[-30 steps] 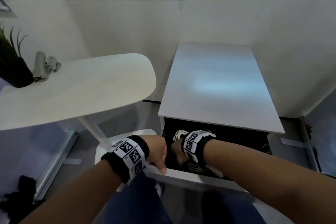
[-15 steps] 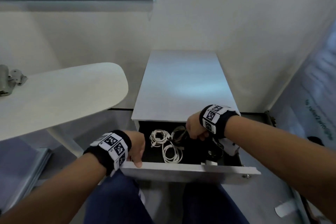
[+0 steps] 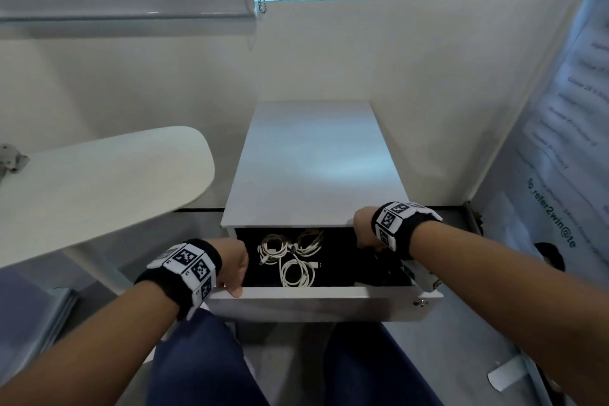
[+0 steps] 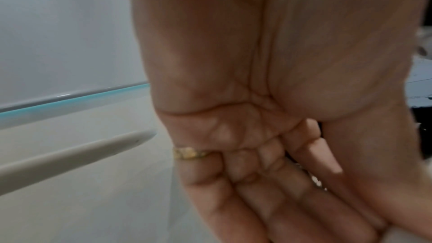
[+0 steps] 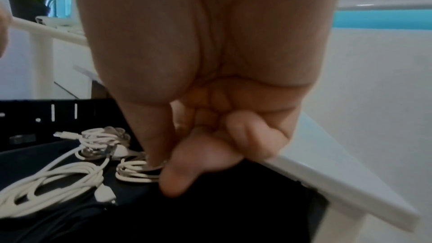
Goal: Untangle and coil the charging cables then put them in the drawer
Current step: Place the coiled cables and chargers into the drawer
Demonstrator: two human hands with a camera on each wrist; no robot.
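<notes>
The white cabinet's drawer [image 3: 323, 294] stands pulled out, black inside. Three coiled white charging cables [image 3: 295, 273] lie in its left half, and the right wrist view shows them too [image 5: 46, 180]. My left hand [image 3: 235, 273] grips the left end of the drawer front, thumb on its top edge; in the left wrist view the hand [image 4: 280, 191] fills the frame. My right hand [image 3: 364, 234] hovers at the drawer's right rear, under the cabinet top's edge. Its fingers [image 5: 252, 136] are curled with nothing in them, apart from the cables.
The cabinet top [image 3: 313, 168] is bare. A white rounded table [image 3: 99, 181] stands to the left. Dark items [image 3: 382, 270] lie in the drawer's right half. My legs in blue trousers [image 3: 204, 362] sit below the drawer front. A printed sheet [image 3: 560, 142] hangs on the right.
My right hand has come up from among the cables and moved to the drawer's right rear, leaving a coil behind. My left hand stays on the drawer front. The head view has swung right.
</notes>
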